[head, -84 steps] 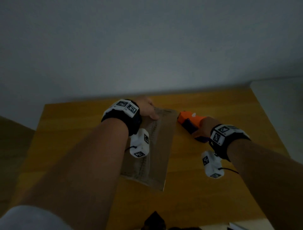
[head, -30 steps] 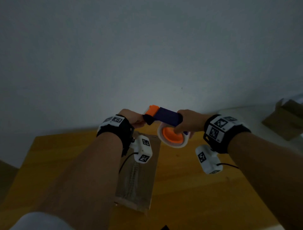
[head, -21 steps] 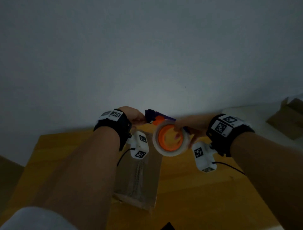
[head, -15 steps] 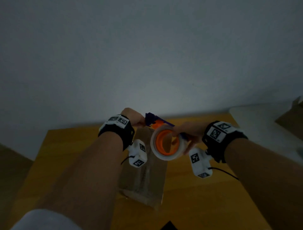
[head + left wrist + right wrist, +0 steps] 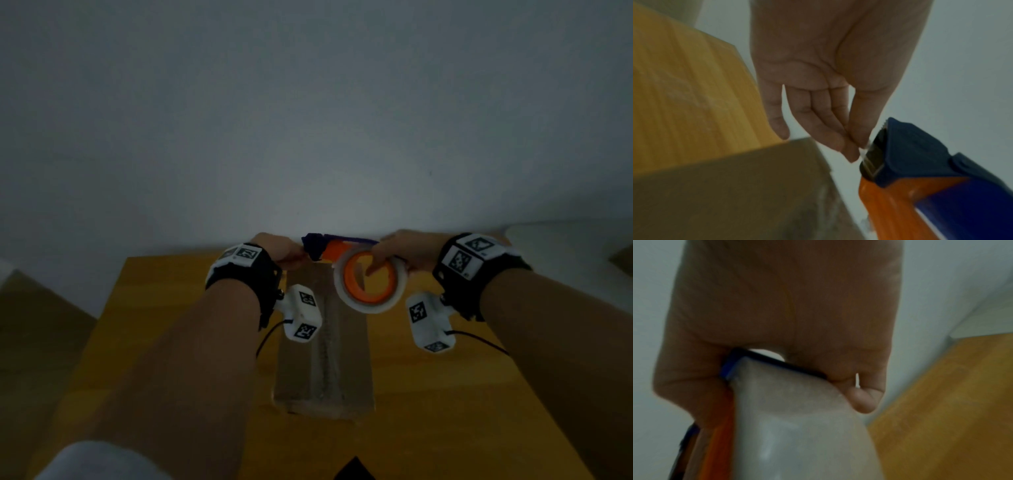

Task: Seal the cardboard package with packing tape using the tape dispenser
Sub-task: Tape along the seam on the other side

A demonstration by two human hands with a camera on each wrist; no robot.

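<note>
The cardboard package [image 5: 325, 359] lies flat on the wooden bench [image 5: 171, 325], its long axis running away from the person, near end toward the bench's front edge. A strip of clear tape runs along its centre line. Both forearms extend above the package on either side.

Beyond and above the far end of the package, the tape dispenser [image 5: 329, 247] is held in the air between both hands. The right hand [image 5: 404, 251] grips the dispenser: its fingers [image 5: 865, 399] curl round the blue frame and the tape roll [image 5: 371, 284], with one finger reaching into the roll's orange core. The roll hangs over the package's far right part.

The left hand [image 5: 284, 251] is at the dispenser's blue cutter end. In the left wrist view, the thumb and forefinger tips [image 5: 855, 142] pinch together right at the dispenser's mouth, apparently on the loose tape end, which is too faint to confirm; the other fingers are extended and relaxed, above the package's far edge.

A plain grey wall [image 5: 308, 120] stands behind the bench.
</note>
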